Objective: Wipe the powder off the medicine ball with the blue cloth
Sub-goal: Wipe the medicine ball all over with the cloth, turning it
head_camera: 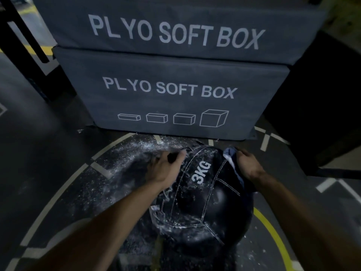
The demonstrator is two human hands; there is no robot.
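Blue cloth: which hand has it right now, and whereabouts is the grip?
The right hand presses the blue cloth against the medicine ball's upper right side, gripping its bunched top. The left hand steadies the ball's upper left.

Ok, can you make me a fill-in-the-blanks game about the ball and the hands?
1. The ball has ___ printed on it in white.
2. The blue cloth is under the ___ hand.
3. The left hand rests on the ball's ___ side.
4. Both boxes read PLYO SOFT ___.

Missing words: 3KG; right; left; BOX
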